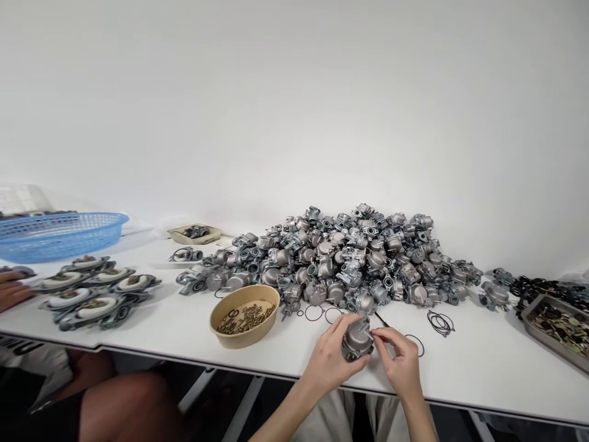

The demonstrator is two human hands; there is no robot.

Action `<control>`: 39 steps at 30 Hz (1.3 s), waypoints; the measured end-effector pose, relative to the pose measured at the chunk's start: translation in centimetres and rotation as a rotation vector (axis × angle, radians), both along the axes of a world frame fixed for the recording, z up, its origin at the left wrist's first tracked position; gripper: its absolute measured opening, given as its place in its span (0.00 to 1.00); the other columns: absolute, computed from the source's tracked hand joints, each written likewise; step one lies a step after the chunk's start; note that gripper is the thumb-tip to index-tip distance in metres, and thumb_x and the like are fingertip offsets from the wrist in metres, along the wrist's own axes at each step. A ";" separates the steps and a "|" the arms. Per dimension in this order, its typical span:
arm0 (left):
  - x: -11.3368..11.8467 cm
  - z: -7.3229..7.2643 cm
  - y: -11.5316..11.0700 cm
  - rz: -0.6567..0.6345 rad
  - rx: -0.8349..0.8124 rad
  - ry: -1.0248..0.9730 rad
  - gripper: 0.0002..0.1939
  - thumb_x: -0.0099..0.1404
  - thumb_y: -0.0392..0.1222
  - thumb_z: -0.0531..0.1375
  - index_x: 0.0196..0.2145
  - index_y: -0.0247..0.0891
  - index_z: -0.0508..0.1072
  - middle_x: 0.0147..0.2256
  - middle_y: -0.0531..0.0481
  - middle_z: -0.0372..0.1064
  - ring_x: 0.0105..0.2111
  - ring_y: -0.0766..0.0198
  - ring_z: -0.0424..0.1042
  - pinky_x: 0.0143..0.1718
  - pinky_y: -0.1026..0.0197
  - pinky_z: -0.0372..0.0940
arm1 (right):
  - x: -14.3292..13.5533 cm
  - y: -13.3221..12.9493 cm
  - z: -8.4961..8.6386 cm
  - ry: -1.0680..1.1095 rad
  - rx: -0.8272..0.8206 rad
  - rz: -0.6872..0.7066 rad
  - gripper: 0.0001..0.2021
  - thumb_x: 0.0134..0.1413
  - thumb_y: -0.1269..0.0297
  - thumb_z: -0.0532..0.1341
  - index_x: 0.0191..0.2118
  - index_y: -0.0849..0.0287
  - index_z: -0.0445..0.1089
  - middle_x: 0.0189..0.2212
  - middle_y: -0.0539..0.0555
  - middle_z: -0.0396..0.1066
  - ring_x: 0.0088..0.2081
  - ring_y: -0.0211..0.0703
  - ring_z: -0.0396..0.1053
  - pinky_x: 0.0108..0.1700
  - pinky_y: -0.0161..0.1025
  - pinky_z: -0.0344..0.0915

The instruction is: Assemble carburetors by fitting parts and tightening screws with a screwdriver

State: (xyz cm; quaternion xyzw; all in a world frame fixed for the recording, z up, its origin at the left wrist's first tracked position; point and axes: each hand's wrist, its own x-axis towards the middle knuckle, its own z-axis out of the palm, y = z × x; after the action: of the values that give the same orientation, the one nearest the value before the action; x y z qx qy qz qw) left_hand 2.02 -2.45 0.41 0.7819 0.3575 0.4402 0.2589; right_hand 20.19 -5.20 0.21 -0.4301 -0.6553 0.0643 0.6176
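My left hand (332, 351) is wrapped round a grey metal carburetor (358, 337), its rounded bowl facing up, just above the table's front edge. On the carburetor's right side, the thumb and forefinger of my right hand (399, 361) are pinched together; whatever is between them is too small to make out. Just beyond, a large heap of similar carburetors (326, 268) covers the table. Thin black rubber rings lie near my hands: one ring (421, 344) right of my right hand and a cluster of rings (440, 323) farther right.
A round tan tub (225, 339) of small brass-coloured parts stands left of my hands. Carburetor bodies with white floats (99, 307) sit farther left, near a blue basket (92, 228) and a co-worker's hand (13, 290). A metal tray (547, 344) of small parts is at right.
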 end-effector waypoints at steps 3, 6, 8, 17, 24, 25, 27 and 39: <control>-0.3 0.0 0.4 -0.037 -0.009 -0.006 0.31 0.56 0.35 0.68 0.58 0.45 0.69 0.56 0.45 0.75 0.56 0.49 0.75 0.60 0.49 0.69 | 0.0 -0.2 0.2 0.002 -0.013 0.028 0.07 0.60 0.67 0.65 0.35 0.55 0.83 0.31 0.56 0.83 0.31 0.49 0.81 0.34 0.39 0.77; -0.6 -0.2 0.6 -0.045 -0.027 0.002 0.32 0.57 0.37 0.68 0.59 0.46 0.69 0.57 0.46 0.75 0.59 0.48 0.73 0.63 0.48 0.67 | 0.0 -0.3 0.2 -0.015 -0.006 0.034 0.08 0.61 0.68 0.64 0.35 0.55 0.83 0.31 0.57 0.83 0.32 0.50 0.81 0.35 0.40 0.77; -0.7 -0.4 0.7 -0.062 -0.042 0.016 0.32 0.58 0.37 0.68 0.60 0.46 0.69 0.59 0.46 0.74 0.60 0.48 0.72 0.64 0.48 0.65 | 0.0 -0.4 0.3 -0.044 0.007 0.042 0.08 0.61 0.69 0.64 0.35 0.55 0.82 0.31 0.57 0.82 0.32 0.49 0.81 0.35 0.41 0.77; -1.6 -0.5 0.7 -0.162 -0.175 0.031 0.37 0.61 0.38 0.66 0.66 0.46 0.64 0.66 0.44 0.66 0.65 0.45 0.66 0.67 0.46 0.61 | -0.1 -0.9 0.4 -0.030 0.045 0.013 0.10 0.64 0.69 0.60 0.37 0.55 0.80 0.30 0.56 0.81 0.31 0.48 0.80 0.34 0.39 0.75; -1.6 -0.1 0.8 -0.169 -0.335 -0.080 0.34 0.61 0.41 0.68 0.64 0.45 0.66 0.62 0.44 0.71 0.61 0.48 0.70 0.64 0.48 0.63 | 3.3 -1.3 -1.1 0.043 -0.051 -0.339 0.15 0.66 0.55 0.60 0.35 0.57 0.79 0.31 0.59 0.81 0.31 0.50 0.78 0.30 0.39 0.73; -1.5 0.0 0.9 -0.173 -0.354 -0.105 0.35 0.60 0.40 0.69 0.63 0.44 0.66 0.61 0.43 0.72 0.61 0.48 0.70 0.64 0.48 0.64 | 4.1 -1.4 -1.1 0.008 -0.078 -0.397 0.16 0.65 0.52 0.61 0.35 0.57 0.80 0.31 0.59 0.81 0.30 0.49 0.77 0.29 0.39 0.72; -1.2 -0.1 1.0 -0.171 -0.384 -0.145 0.36 0.57 0.40 0.70 0.62 0.43 0.67 0.59 0.42 0.73 0.60 0.48 0.71 0.63 0.48 0.64 | 5.5 -1.6 -1.0 -0.072 -0.129 -0.486 0.17 0.61 0.46 0.63 0.36 0.56 0.80 0.32 0.59 0.81 0.28 0.49 0.75 0.27 0.40 0.69; -1.0 0.1 0.8 -0.156 -0.392 -0.205 0.33 0.55 0.40 0.71 0.58 0.43 0.68 0.53 0.43 0.77 0.58 0.48 0.73 0.61 0.49 0.66 | 7.0 -1.2 -2.7 -0.300 -0.312 -0.446 0.14 0.55 0.52 0.64 0.41 0.52 0.82 0.37 0.57 0.83 0.38 0.57 0.80 0.38 0.47 0.75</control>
State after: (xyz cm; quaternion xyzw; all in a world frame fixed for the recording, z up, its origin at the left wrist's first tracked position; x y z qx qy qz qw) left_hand 1.03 -1.61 0.46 0.6933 0.3464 0.4178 0.4741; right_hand 27.23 -6.42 -2.49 -0.6576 -0.6108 -0.0373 0.4394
